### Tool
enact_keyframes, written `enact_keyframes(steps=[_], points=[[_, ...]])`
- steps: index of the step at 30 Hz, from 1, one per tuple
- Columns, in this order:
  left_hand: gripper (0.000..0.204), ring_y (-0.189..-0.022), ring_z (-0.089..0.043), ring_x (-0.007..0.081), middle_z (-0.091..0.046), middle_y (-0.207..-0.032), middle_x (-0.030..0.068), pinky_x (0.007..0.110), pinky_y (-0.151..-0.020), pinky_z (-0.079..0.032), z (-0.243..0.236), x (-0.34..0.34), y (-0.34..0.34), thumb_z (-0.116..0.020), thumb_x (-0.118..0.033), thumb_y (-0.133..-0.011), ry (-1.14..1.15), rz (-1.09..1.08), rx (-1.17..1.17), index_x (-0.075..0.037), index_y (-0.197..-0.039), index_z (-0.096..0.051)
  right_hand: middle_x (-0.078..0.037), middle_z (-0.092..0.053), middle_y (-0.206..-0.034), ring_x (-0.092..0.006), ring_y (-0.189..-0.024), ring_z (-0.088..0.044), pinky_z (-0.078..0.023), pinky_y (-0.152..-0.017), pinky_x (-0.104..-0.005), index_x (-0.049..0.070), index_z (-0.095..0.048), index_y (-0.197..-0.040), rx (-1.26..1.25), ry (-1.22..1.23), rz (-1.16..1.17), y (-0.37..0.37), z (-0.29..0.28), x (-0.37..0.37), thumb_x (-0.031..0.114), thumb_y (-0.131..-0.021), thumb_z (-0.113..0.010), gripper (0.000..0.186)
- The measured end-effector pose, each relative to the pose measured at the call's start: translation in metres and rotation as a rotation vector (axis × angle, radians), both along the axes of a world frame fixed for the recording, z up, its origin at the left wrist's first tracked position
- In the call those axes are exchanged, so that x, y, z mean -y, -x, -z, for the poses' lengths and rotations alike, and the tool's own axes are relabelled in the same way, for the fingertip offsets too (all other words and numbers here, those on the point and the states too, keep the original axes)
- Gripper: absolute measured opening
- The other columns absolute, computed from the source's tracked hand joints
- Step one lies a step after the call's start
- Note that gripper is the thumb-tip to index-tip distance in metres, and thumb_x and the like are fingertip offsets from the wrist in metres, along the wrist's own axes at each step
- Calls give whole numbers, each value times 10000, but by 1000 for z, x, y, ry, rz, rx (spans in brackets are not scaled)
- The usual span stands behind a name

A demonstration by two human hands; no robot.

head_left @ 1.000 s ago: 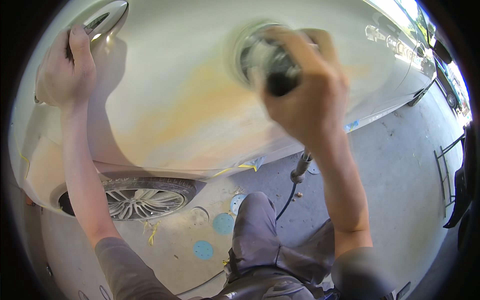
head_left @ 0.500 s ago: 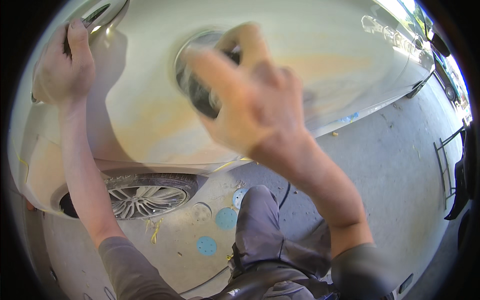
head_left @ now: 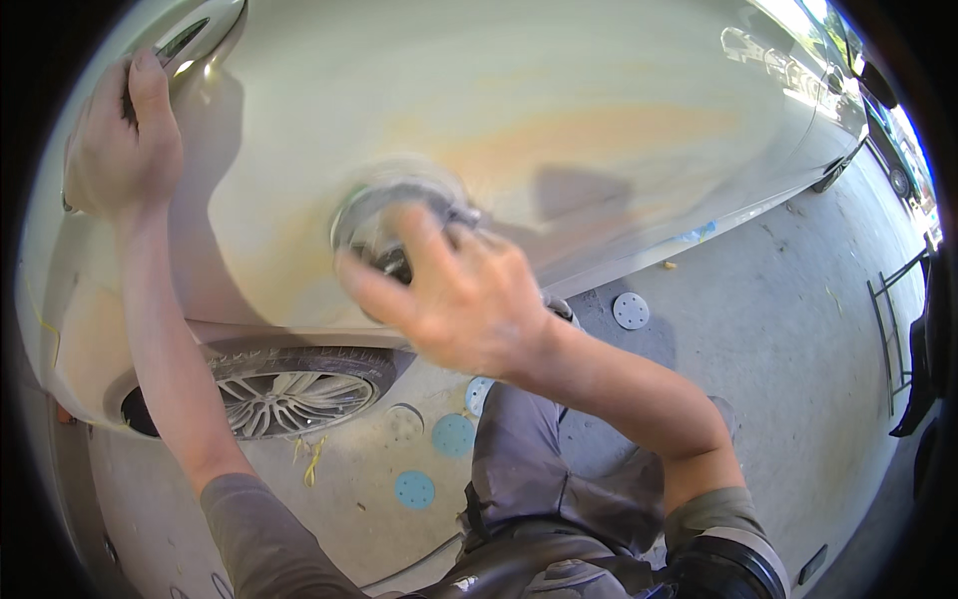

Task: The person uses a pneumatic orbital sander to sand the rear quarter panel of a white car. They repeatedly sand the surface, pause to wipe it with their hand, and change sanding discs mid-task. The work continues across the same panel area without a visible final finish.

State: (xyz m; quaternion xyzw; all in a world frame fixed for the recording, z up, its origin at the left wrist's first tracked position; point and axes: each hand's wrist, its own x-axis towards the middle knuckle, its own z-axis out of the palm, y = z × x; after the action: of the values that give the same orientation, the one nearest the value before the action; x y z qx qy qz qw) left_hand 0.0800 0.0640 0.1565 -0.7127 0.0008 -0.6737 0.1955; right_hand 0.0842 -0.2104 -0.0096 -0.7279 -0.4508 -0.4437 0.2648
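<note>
My left hand (head_left: 128, 140) is closed round the door handle (head_left: 192, 42) at the upper left of a pale car panel (head_left: 559, 70), which has peach-orange patches (head_left: 619, 125). In my right hand (head_left: 449, 299) is a round sander (head_left: 389, 220), pressed against the panel's lower middle; the hand and tool are blurred, and the fingers hide part of the tool. Below the panel sits a wheel (head_left: 279, 399) with a multi-spoke rim. A hose fitting (head_left: 559, 307) shows partly behind my right forearm.
Several perforated sanding discs (head_left: 454, 435) lie on the concrete floor (head_left: 778, 349), along with yellow tape scraps (head_left: 312, 464) and a hose (head_left: 409, 564). A black metal stand (head_left: 886, 339) with a dark part stands at the right edge. Another vehicle (head_left: 893, 170) is beyond.
My right hand and the sander swept left across the panel, then moved down toward its lower part. My left hand has stayed in about the same place.
</note>
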Motion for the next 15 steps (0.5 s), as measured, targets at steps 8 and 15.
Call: enact_keyframes(steps=[8,15], points=[[428,-774,-723,265,-775,-853,35,376,-675,-541,-1,-2,-4,-532,-485,-1033,71,75,-11,-165,-969,-809,-123,-705,-1053,-288,-791,-717,-607,-731,-377,202,-764,-1188,-101,-295,148,-62,-31,59,145,-721,-870,481],[419,-767,-715,283,-757,-831,54,387,-659,-525,-1,-1,-4,-535,-498,-1024,48,19,21,-180,-957,-799,-173,-659,-1048,-349,-766,-724,-594,-655,-450,172,-714,-1073,-90,-256,117,-37,-56,27,137,-758,-789,326]])
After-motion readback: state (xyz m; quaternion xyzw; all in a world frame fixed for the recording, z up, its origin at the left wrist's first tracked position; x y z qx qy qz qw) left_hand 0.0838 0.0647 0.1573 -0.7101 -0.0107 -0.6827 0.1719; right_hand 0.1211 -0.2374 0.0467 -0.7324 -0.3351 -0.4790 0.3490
